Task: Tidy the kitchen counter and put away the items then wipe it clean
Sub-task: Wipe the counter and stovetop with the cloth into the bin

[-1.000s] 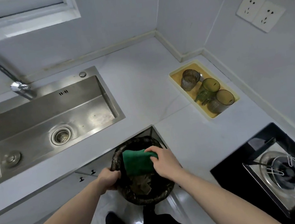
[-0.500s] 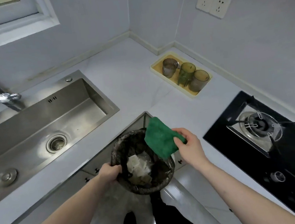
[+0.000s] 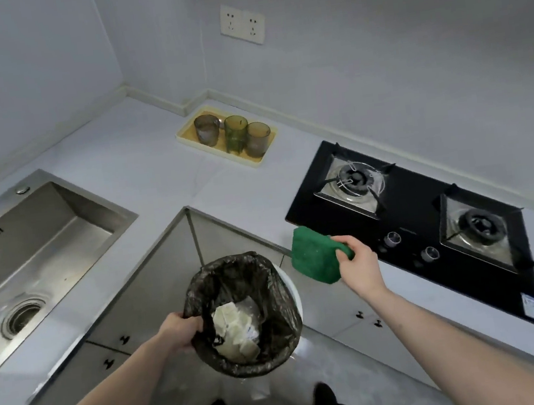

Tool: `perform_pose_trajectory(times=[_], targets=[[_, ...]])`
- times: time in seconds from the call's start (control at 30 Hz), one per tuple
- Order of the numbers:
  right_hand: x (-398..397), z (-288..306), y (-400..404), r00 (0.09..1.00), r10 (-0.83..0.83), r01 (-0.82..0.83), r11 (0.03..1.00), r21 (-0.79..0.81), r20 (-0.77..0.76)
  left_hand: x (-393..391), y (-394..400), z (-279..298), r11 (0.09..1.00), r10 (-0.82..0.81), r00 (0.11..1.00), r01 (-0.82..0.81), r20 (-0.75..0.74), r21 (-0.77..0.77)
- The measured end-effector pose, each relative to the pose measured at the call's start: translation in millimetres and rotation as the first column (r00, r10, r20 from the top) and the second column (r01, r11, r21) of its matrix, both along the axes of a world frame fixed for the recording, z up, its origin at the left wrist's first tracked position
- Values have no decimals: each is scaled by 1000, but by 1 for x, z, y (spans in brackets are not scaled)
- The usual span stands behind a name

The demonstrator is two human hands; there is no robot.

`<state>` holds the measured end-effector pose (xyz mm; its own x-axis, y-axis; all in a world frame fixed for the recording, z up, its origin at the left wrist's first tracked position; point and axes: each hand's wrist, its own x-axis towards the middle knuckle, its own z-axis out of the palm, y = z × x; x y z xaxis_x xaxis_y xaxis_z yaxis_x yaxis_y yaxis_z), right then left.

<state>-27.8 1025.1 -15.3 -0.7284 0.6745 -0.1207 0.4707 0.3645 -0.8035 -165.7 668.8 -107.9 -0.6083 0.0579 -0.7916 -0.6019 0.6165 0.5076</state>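
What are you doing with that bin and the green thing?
A person is tidying a kitchen. The left hand grips the rim of a bin lined with a black bag, with scraps of paper inside. The right hand pinches a green cloth over the counter edge, beside the black stove. Three cups sit on a yellow tray in the corner.

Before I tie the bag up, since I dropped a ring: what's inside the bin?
Inside the black-bagged round bin, held at its rim by the left hand, lie pale crumpled paper scraps. Anything beneath them is covered.
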Motion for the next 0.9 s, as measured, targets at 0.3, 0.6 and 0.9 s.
perform_pose_trajectory(times=[0.3,0.6,0.9], targets=[[108,-13,121,986,-131,118,985,126,107,78,85,17,998,-57,998,57,-18,15],[219,-11,245,986,-133,104,961,258,99,173,161,2,998,-51,999,50,16,35],[305,-33,279,978,-142,115,978,173,151,235,211,2,986,-166,986,165,29,22]])
